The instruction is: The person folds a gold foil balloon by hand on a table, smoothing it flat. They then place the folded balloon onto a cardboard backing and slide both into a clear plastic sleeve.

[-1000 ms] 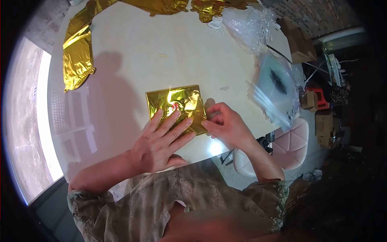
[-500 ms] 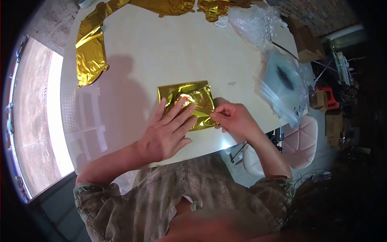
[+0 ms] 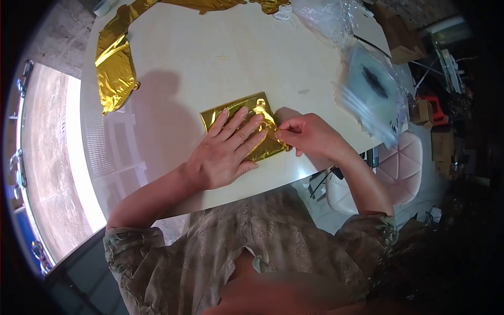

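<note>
A folded gold foil sheet [image 3: 261,106] lies on the cream table [image 3: 210,68] near its front edge. My left hand [image 3: 227,149] lies flat on the foil with its fingers spread, covering most of it. At the foil's right edge my right hand [image 3: 308,135] pinches the edge between thumb and fingertips. Only the far strip and the right corner of the foil show past my fingers.
A long gold foil balloon [image 3: 113,65] lies along the table's far left, with more gold foil [image 3: 205,4] at the far edge. Clear plastic bags [image 3: 370,92] sit at the right, crumpled plastic [image 3: 328,16] behind. A pink chair [image 3: 401,170] and cardboard boxes [image 3: 401,34] stand beyond the table.
My left hand slid further up over the foil and presses it flatter. My right hand shifted along the right edge, keeping its pinch. The view has shifted a little.
</note>
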